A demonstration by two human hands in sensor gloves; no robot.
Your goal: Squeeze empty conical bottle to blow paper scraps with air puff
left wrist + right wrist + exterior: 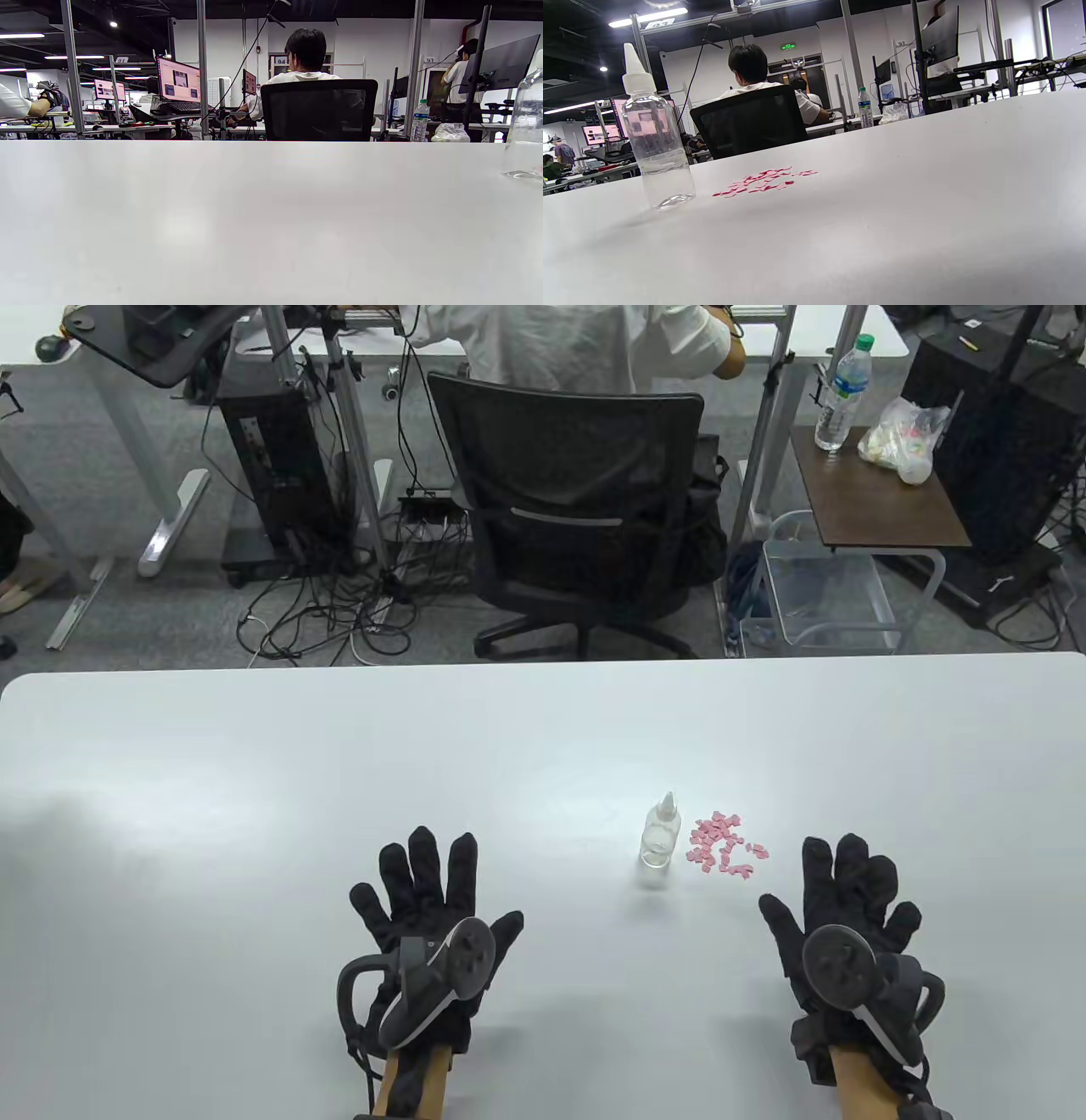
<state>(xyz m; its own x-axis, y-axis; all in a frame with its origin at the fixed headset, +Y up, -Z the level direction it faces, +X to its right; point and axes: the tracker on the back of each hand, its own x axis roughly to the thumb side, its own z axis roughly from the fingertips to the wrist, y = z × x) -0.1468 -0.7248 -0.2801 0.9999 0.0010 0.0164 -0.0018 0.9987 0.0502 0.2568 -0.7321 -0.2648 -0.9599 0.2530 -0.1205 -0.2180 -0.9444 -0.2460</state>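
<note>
A clear, empty plastic bottle with a white conical nozzle stands upright on the white table. It also shows in the right wrist view and at the right edge of the left wrist view. A small heap of pink paper scraps lies just to its right, also seen in the right wrist view. My left hand rests flat on the table with fingers spread, left of the bottle. My right hand rests flat with fingers spread, right of the scraps. Both hands hold nothing.
Beyond the table's far edge a person sits in a black office chair. A brown side table with a water bottle and a bag stands at the back right. Cables lie on the floor.
</note>
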